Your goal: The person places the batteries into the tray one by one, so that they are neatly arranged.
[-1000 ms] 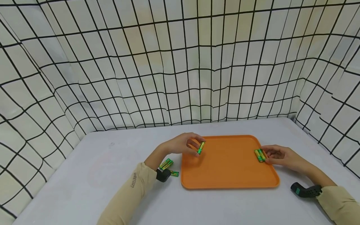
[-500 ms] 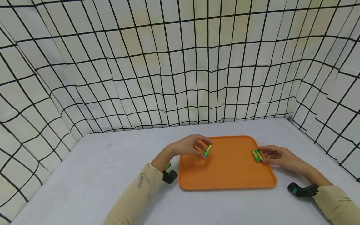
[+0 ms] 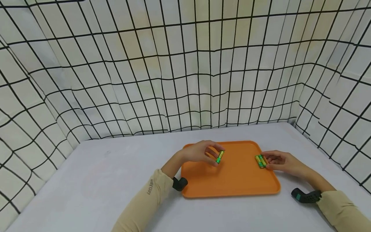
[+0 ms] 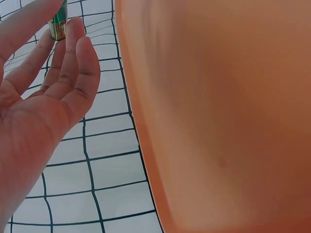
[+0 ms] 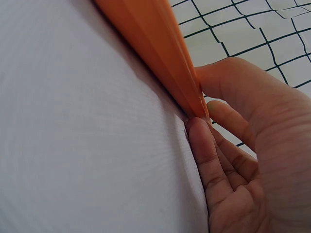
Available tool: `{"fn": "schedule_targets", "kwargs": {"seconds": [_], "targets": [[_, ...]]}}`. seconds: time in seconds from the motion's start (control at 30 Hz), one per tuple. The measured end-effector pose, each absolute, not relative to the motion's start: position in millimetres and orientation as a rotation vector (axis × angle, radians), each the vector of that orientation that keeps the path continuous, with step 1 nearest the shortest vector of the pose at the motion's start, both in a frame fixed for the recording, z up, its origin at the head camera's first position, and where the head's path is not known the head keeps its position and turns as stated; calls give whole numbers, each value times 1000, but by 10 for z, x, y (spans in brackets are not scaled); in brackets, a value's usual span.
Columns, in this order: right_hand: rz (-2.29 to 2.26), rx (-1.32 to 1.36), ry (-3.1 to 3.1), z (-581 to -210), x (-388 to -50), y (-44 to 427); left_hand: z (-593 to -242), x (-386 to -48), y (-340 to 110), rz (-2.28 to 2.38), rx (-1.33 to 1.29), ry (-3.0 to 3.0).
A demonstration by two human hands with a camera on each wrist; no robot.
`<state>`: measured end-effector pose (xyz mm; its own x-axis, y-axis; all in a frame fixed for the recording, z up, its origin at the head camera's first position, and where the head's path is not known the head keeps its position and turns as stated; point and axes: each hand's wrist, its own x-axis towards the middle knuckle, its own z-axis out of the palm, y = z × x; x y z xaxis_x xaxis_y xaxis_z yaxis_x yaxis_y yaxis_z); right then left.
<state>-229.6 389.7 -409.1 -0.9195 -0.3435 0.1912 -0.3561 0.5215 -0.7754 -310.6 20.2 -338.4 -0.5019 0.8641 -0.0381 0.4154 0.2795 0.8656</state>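
Note:
My left hand [image 3: 201,153] pinches a green and gold battery [image 3: 220,157] between thumb and fingertips, above the left part of an orange tray [image 3: 232,183]. In the left wrist view, this battery [image 4: 58,24] shows only partly at the top edge. Two similar batteries [image 3: 261,161] lie side by side just inside the tray's right edge. My right hand [image 3: 285,162] grips that edge beside them. The right wrist view shows my fingers [image 5: 200,138] and thumb against the tray's rim [image 5: 180,53].
The tray lies on a table covered in white cloth [image 3: 101,180]. White walls with a black grid [image 3: 185,80] stand behind and at both sides. Each wrist wears a black device, such as the one on the right [image 3: 305,195].
My left hand has carried the battery rightward, farther over the tray. Loose batteries on the table left of the tray have become hidden behind my left arm. My right hand keeps its place.

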Motion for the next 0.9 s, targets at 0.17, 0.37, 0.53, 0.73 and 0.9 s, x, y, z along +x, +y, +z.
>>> {"fn": "schedule_targets", "kwargs": {"seconds": [0.17, 0.37, 0.53, 0.73, 0.9], "targets": [[1407, 668, -2706, -4095, -2303, 3887, -3399, -3096, 291, 1150, 1153, 2019], [1419, 662, -2709, -4092, -2299, 3893, -3452, -3094, 390, 1149, 1182, 1982], [1424, 662, -2717, -4107, -2306, 3897, -3505, -3087, 462, 1156, 1191, 1971], [1465, 662, -2712, -4105, -2301, 3892, -3557, -3086, 575, 1159, 1198, 1960], [1441, 612, -2748, -4075, -2299, 3892, -3566, -3081, 690, 1145, 1202, 1959]]}}
